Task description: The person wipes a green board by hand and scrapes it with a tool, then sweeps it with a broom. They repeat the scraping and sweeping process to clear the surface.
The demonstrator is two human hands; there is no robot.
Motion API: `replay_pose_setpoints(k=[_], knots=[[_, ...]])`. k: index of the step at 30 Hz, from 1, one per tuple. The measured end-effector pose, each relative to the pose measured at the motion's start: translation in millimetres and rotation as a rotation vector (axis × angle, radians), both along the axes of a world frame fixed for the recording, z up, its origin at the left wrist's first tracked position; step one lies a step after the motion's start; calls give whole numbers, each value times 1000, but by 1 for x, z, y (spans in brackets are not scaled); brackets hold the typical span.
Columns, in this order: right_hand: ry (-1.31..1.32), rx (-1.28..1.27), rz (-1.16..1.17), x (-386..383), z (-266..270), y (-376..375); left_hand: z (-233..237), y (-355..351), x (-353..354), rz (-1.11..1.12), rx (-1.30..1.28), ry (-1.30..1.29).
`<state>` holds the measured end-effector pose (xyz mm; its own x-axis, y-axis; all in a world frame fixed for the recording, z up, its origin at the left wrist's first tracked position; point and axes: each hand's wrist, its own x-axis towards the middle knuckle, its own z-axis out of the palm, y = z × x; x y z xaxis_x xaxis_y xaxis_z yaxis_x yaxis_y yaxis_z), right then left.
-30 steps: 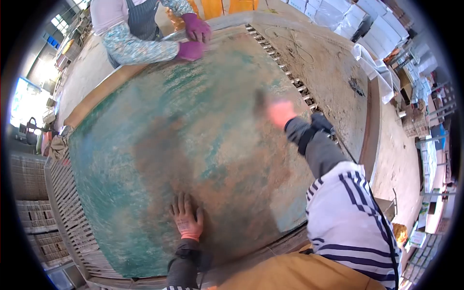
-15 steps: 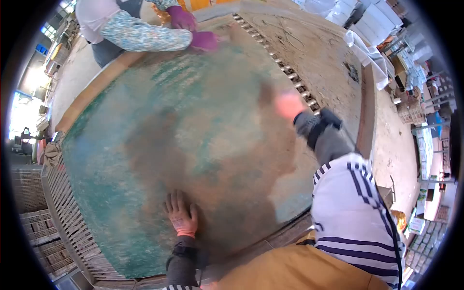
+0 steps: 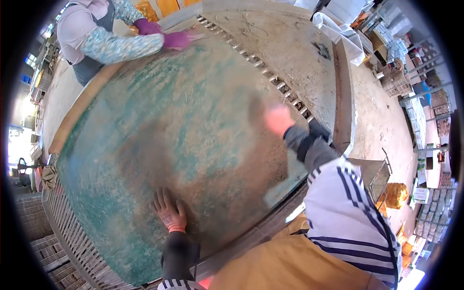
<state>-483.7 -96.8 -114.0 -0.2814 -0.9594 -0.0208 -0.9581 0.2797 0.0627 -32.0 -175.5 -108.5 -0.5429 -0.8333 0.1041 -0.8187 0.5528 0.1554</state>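
Apparently part-way: green sheet [image 3: 96, 208] over the counter [image 3: 304, 55], brown patches across it.
Greenest at left; left hand [image 3: 170, 216] flat on it, fingers spread; co-worker's purple glove [image 3: 178, 40] at far edge; right hand [image 3: 279, 121] blurred over browner side, fingers unreadable. Amount left: can't tell.
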Motion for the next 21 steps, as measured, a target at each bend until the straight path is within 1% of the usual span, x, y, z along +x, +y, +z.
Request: replay_pose_setpoints(k=[2, 3, 4, 6, 7, 9, 10, 11, 12, 13, 15, 16, 17, 18, 21], knots=[[-91, -193, 169, 72, 0, 4, -3, 1, 2, 8, -2, 0], [-235, -222, 272, 96, -5, 1, -4, 1, 4, 5, -4, -10], [-255, -159, 207, 96, -5, 2, -5, -1, 3, -2, -9, -17], [-286, -27, 88, 81, 30, -4, -2, -3, 1, 8, 11, -21], [-187, -329, 169, 47, 2, -4, -1, 0, 2, 19, 24, -26], [115, 166, -15, -21, -24, -20, -3, 2, 4, 14, 20, -12], [207, 107, -139, -52, -30, -31, -2, 0, 2, 7, 13, 0], [180, 39, -270, -63, -14, -38, 0, 0, 1, 8, 13, -8], [-37, -28, -384, -75, -7, -49, 2, 1, -1, 11, 10, -12], [46, 62, -250, -63, 2, -52, 3, 1, -1, 17, 12, -20], [-45, -106, 10, -10, 17, -48, 0, 0, 1, 24, 27, -1], [-227, -364, 129, 38, 40, -43, -2, 0, 2, 29, 37, 4], [-272, -282, 252, 72, 21, -43, -2, 1, 3, 32, 39, 0], [-317, -203, 369, 92, 15, -48, -1, 0, 2, 29, 38, -5], [-419, -134, 202, 71, 18, -49, -2, -3, 2, 17, 56, -3]])
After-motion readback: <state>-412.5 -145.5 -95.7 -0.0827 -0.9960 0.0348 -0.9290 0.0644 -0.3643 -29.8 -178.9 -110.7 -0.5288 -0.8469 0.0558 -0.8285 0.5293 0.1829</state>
